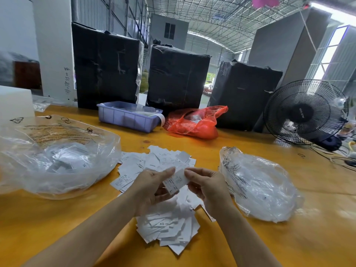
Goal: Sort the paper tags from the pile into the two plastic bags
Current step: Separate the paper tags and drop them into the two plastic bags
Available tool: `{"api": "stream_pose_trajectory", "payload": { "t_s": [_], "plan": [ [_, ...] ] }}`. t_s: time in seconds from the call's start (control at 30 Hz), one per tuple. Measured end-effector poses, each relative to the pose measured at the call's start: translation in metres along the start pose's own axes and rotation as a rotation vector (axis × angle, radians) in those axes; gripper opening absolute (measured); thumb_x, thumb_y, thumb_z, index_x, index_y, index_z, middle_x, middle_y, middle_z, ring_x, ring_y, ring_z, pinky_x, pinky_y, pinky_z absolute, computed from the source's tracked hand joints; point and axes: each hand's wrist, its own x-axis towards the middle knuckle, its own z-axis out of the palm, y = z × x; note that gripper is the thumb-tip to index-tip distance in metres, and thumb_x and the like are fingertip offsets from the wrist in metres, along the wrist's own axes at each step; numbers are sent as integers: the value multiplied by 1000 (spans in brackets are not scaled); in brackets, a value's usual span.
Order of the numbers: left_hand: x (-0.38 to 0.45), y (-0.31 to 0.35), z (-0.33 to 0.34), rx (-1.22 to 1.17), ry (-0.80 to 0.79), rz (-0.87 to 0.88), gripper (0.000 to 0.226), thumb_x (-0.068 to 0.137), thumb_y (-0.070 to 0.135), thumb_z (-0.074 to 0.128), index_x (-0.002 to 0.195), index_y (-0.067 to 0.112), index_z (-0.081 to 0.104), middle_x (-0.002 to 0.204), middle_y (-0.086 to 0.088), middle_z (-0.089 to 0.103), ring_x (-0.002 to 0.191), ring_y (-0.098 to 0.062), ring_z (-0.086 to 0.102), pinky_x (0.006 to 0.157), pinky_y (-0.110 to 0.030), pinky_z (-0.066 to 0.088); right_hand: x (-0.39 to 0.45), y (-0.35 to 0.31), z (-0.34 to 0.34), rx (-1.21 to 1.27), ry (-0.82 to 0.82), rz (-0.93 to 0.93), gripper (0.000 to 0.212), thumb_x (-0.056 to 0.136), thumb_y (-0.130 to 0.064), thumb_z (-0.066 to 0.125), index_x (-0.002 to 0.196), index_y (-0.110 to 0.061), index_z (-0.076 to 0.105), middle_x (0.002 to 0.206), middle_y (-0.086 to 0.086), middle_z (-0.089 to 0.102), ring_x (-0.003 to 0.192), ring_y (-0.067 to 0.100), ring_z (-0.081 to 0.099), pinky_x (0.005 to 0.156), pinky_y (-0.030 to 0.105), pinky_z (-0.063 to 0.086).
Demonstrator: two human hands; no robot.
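"XS" on a tag (162, 224) in lower-centre pile; "XL" on tag (84, 165) inside left bag (57, 155); other print too small.

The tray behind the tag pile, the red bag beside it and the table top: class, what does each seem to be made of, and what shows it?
Tray: likely rigid moulded plastic, pale lilac, matt, with ribbed walls.
Red bag: thin plastic film, glossy, translucent and crumpled.
Table top: smooth yellow-orange sheet, perhaps painted or laminated board; the look leaves it open.
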Motion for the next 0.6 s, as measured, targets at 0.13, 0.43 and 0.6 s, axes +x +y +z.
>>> {"api": "stream_pose_trajectory", "payload": {
  "t_s": [0.13,0.43,0.6],
  "plan": [
    [1,-2,-1,41,52,71,7,79,3,70,73,1,72,61,-10,70,54,-20,68,47,-20,53,2,-1,-1,123,74,37,11,77,4,69,81,-6,69,70,6,70,65,14,65,57,20,51],
    [-1,14,-8,175,148,160,4,82,5,69,84,2,71,70,-11,70,50,-10,64,46,-17,50,8,-7,-17,-187,261,-282,16,81,4,68,96,0,68,82,11,70,70,17,68,64,23,56],
    [3,45,-54,681,804,757,17,92,8,56,96,-4,67,83,-21,68,71,-30,61,61,-36,48,19,-21,-78,-1005,770,-624,25,86,11,50,105,8,66,100,25,69,93,35,66,84,38,51]
  ]
}}
